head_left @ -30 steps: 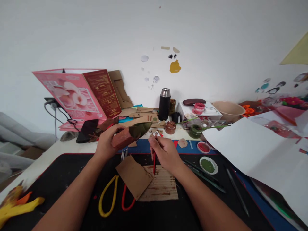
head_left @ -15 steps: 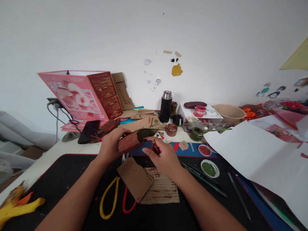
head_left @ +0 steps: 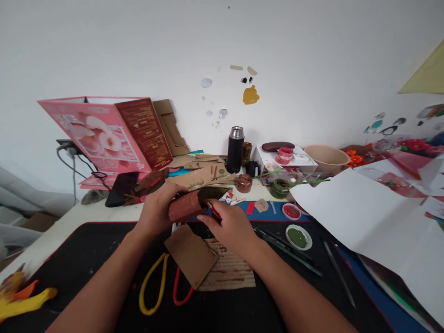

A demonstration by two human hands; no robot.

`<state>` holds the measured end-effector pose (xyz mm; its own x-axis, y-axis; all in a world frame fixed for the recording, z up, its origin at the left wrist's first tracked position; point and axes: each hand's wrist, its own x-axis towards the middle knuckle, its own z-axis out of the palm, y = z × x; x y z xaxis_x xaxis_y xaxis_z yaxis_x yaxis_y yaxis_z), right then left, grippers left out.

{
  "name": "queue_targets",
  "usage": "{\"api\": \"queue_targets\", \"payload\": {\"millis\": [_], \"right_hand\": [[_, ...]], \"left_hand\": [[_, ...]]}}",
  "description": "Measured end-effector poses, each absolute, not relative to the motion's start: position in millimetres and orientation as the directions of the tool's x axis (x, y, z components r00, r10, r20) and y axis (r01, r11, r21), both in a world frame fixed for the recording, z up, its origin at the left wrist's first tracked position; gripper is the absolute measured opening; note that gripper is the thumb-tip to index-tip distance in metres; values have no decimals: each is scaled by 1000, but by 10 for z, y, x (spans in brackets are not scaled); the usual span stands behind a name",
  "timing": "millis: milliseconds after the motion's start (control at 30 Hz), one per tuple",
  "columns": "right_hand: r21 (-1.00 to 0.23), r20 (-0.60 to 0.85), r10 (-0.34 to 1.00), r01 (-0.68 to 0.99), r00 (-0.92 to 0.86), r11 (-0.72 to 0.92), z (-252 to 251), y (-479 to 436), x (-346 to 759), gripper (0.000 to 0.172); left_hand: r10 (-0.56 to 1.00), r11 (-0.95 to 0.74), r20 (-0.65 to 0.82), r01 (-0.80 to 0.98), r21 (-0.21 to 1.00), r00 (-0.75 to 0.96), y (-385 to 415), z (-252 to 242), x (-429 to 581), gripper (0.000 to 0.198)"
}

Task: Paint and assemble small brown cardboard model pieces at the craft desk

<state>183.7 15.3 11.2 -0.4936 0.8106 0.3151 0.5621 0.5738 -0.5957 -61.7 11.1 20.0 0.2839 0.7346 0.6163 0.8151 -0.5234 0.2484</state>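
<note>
My left hand point(head_left: 157, 210) is closed around the side of a brown-painted cardboard piece point(head_left: 184, 207), hollow-looking with dark green on its far inner side, and holds it up above the mat. My right hand point(head_left: 233, 229) pinches a slim dark-red tool point(head_left: 215, 212) at the right end of that piece; its tip is hidden, so its kind is unclear. Under the hands lie a brown cardboard scrap point(head_left: 192, 256) and a corrugated cardboard sheet point(head_left: 231, 273) with brown smears. The scrap partly covers scissors point(head_left: 152, 282) with a yellow and a red handle.
Lids with green paint point(head_left: 298, 237) and red paint point(head_left: 291, 211) lie at the right, near dark pens point(head_left: 293, 254). Paint jars point(head_left: 244, 183) and a black thermos point(head_left: 235, 150) stand behind. White paper point(head_left: 360, 208) covers the right side; a pink box point(head_left: 104, 138) stands back left.
My right hand has moved left with the dark-red tool, closer to the open end of the brown piece. The whole view has shifted slightly; my left hand keeps its hold.
</note>
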Motion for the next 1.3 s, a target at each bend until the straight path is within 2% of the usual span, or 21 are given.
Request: {"api": "queue_targets", "payload": {"millis": [233,467,967,1100,1300], "right_hand": [[-580,259,825,602,-503,549,159,152,1843,43],[-607,249,820,577,-514,546,170,162,1851,41],[-519,186,818,653,-545,552,110,188,1852,46],[-474,167,816,680,-554,559,81,202,1848,40],[-460,150,816,691,-558,557,74,216,1841,22]], "left_hand": [[724,-531,618,820,215,307,111,200,-611,24],[762,-510,579,820,258,292,109,213,-596,25],[892,-397,400,787,472,210,146,229,-575,28],[916,-366,347,770,522,200,155,247,-554,26],[943,-331,244,727,602,228,162,264,-537,22]]}}
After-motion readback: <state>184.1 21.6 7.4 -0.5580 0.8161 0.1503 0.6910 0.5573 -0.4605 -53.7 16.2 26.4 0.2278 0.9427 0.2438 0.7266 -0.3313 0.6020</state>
